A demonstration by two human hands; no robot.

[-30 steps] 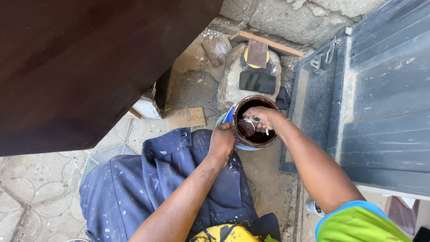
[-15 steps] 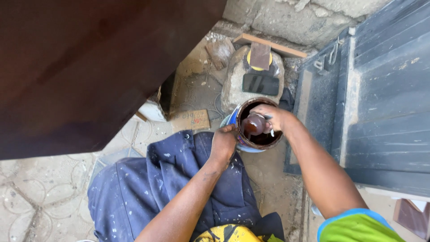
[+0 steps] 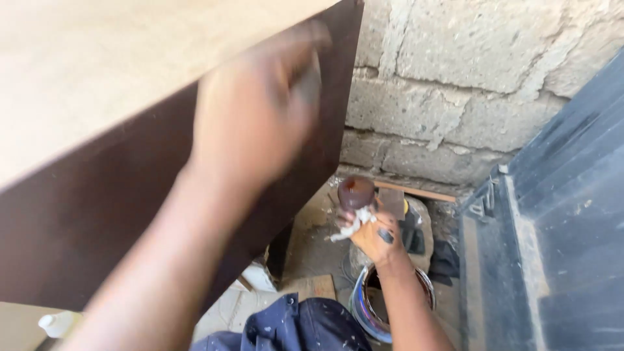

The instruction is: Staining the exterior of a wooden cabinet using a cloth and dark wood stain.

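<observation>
Head view shows the right hand (image 3: 376,233) clamped on a stain-soaked brown wad with white rag (image 3: 356,195) lifted clear above the open round stain tin (image 3: 390,302) at lower centre, while the blurred left hand (image 3: 250,117), fingers together, seems to steady the dark brown wooden panel (image 3: 91,214) at left.

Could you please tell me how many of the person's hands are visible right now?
2. The left hand, blurred, is raised against the dark brown panel. The right hand holds a stain-soaked pad above the tin.

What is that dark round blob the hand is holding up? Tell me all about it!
It is a dark brown, rounded pad, wet and glossy, with a small reddish spot on top. A white cloth is bunched beneath it, with loose ends hanging left. The right hand grips that cloth, holding the pad upright above the round open tin of dark liquid. It hangs in the air near the dark brown wooden panel, not touching it.
</observation>
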